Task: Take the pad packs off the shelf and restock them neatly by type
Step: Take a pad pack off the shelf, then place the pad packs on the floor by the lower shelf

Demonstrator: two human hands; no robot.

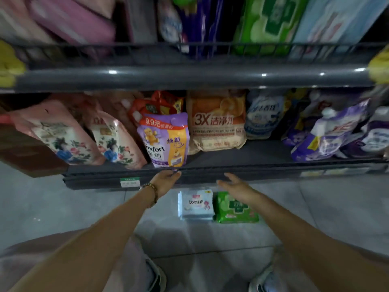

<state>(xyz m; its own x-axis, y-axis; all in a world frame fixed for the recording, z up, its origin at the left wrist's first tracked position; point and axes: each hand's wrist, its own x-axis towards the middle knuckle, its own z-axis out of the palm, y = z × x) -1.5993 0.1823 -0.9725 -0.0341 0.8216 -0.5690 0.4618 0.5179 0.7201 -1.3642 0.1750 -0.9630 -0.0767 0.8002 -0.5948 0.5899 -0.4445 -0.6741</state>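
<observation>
Two stacks of pad packs lie on the floor tiles below the shelf: a pale blue-white stack (195,205) and, touching its right side, a green stack (235,208). More pad packs stand on the upper wire shelf: pink ones (71,20), dark purple ones (202,24), a green one (271,20) and a light blue one (336,20). My left hand (166,181) reaches forward with relaxed fingers, its tips at the lower shelf's front edge, holding nothing. My right hand (233,184) hovers open above the green stack, palm turned left.
The lower shelf (242,165) carries detergent refill pouches: pink floral ones (63,138), a purple Comfort pouch (164,140), an orange bag (216,123) and purple-white pouches (332,131). A brown box (23,152) sits at left. My shoes (155,279) stand on grey tiles.
</observation>
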